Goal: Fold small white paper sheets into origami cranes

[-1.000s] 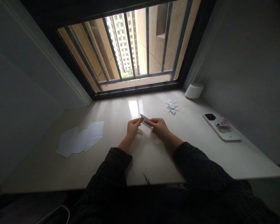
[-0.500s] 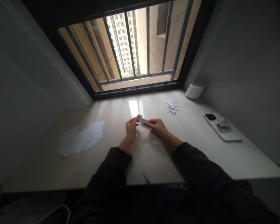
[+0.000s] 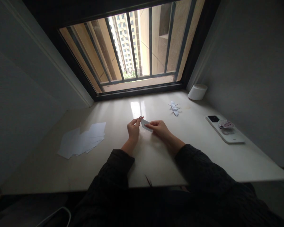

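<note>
A small folded piece of white paper (image 3: 146,125) is held between my two hands above the pale desk (image 3: 153,164). My left hand (image 3: 133,130) pinches its left end, and my right hand (image 3: 159,130) grips its right end. My fingers hide part of the fold. Further right on the desk, beyond my right hand, lies a white origami crane (image 3: 174,108).
Loose white paper sheets (image 3: 81,140) overlap on the desk's left. At right lie a phone in a clear case (image 3: 224,130) with a round sticker, and a white cylindrical object (image 3: 197,92). A barred window (image 3: 123,53) closes the desk's far side.
The folded paper now lies flatter and looks shorter between my hands. My left hand has shifted slightly left, and its fingers have risen towards the paper's upper edge.
</note>
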Demonstrator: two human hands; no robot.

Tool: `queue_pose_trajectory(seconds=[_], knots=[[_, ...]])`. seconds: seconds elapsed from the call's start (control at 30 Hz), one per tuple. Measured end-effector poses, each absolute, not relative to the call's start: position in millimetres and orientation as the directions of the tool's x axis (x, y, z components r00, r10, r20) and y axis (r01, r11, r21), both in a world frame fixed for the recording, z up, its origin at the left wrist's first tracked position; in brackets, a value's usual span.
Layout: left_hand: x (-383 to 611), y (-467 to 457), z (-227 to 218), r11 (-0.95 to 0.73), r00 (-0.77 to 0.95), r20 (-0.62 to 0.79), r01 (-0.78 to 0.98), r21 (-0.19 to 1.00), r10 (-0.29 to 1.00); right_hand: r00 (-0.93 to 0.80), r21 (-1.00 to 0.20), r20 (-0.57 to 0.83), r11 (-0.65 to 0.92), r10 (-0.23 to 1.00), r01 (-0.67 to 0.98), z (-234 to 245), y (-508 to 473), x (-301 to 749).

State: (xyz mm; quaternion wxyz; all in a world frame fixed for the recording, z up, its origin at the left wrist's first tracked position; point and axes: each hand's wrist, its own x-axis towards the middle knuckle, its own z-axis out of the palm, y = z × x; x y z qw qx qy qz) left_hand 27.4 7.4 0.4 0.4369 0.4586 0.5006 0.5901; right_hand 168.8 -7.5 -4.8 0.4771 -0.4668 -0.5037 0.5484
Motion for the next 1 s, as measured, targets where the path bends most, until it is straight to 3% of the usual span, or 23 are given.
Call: queue_pose_trajectory(seconds=[0.5,0.63,0.73,0.87,1.0], knots=[[25.0,9.0,0.3,-0.153,-0.277,0.151,0.016,0.988,0.949,-0.118,-0.996,-0.068,-0.073,0.991,-0.043,-4.8,-8.2,168.2],[19.9,14.8,0.4,-0.123,-0.323,0.107,-0.030,0.992,0.940,-0.044,-0.996,-0.016,-0.020,0.999,-0.090,-4.4,-7.2,168.3],[18.7,16.5,-1.1,-0.102,-0.270,0.090,-0.029,0.994,0.959,0.112,-0.992,0.044,0.056,0.993,-0.110,-6.2,-3.7,170.7],[25.3,12.0,-3.9,-0.103,-0.080,0.109,0.075,0.992,0.991,0.273,-0.978,0.184,0.148,0.944,0.146,-9.3,-1.3,176.8],[33.0,5.6,-5.3,-0.122,0.103,0.115,0.069,0.990,0.988,0.206,-0.824,0.471,0.343,0.858,0.451,-9.1,-4.3,179.2]])
